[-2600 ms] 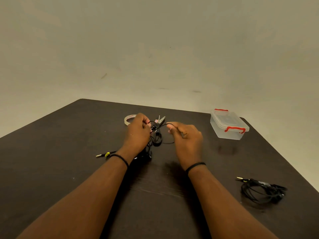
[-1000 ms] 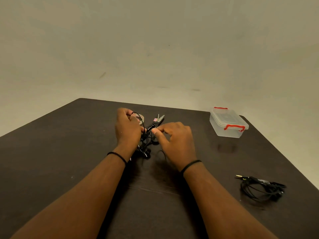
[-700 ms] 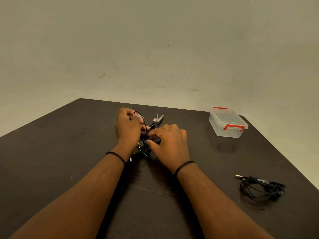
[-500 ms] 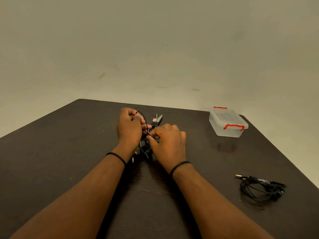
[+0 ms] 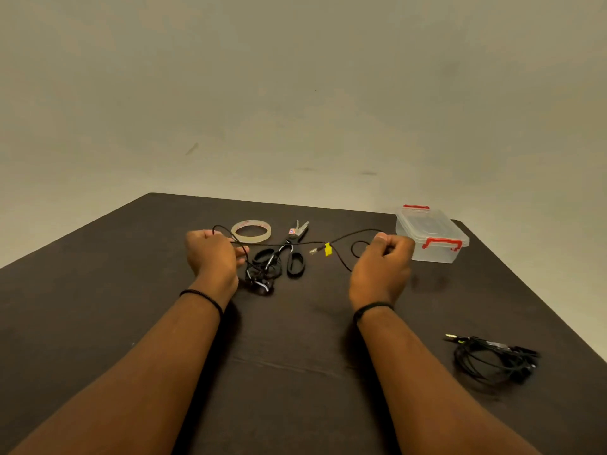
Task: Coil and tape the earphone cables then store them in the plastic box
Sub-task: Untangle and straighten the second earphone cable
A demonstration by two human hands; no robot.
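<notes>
Two hands have pulled apart: my left hand (image 5: 213,254) and right hand (image 5: 382,266) each pinch the earphone cable (image 5: 305,243) in curled fingers, stretched above the counter (image 5: 98,307). Untangled now, I reckon; coiling restarts. The plastic box (image 5: 432,236) waits shut.

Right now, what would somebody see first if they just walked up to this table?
Two hands, the left hand and right hand, pull a black earphone cable tight between them at mid-table. Behind it lie a tape roll and scissors. A shut plastic box with red clips sits far right; another tangled earphone lies nearer, by the right edge.
</notes>
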